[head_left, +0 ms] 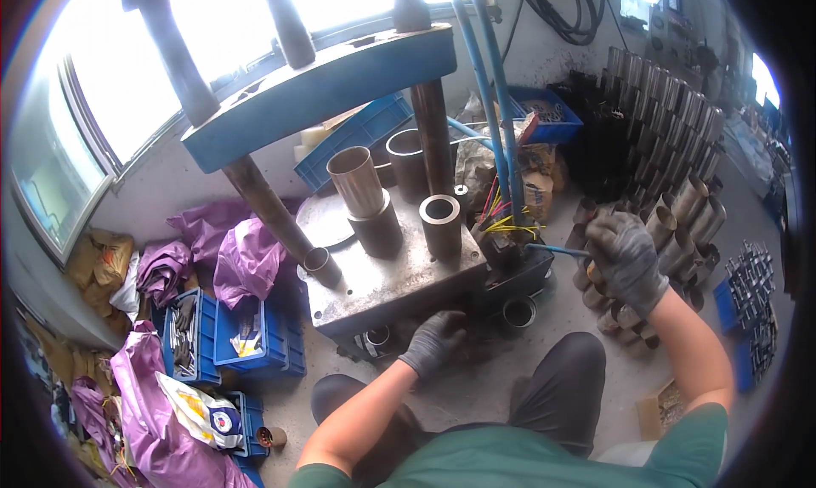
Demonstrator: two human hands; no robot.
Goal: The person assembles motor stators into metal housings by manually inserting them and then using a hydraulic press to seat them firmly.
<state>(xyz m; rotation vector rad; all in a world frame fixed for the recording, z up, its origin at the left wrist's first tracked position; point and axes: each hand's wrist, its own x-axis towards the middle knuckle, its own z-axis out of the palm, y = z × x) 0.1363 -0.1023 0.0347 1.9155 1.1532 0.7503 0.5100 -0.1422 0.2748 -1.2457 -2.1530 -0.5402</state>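
My right hand (627,258), in a grey glove, is closed around the end of a blue lever (557,250) on the right side of the press. My left hand (433,343), also gloved, hovers by the front edge of the steel press table (399,288) with its fingers loosely stretched and nothing visible in them. On that table, a shiny metal sleeve (355,182) stands on top of a darker steel cylinder (376,231). A thick-walled ring-shaped tube (441,229) stands to its right, and another wide tube (408,165) behind.
A blue press crossbeam (331,88) spans above the table on round columns. At left are blue crates (255,339) and purple sacks (246,263). Stacked metal tubes (663,105) fill the right side, with more tubes (680,224) on the floor. Blue hoses (501,105) hang behind.
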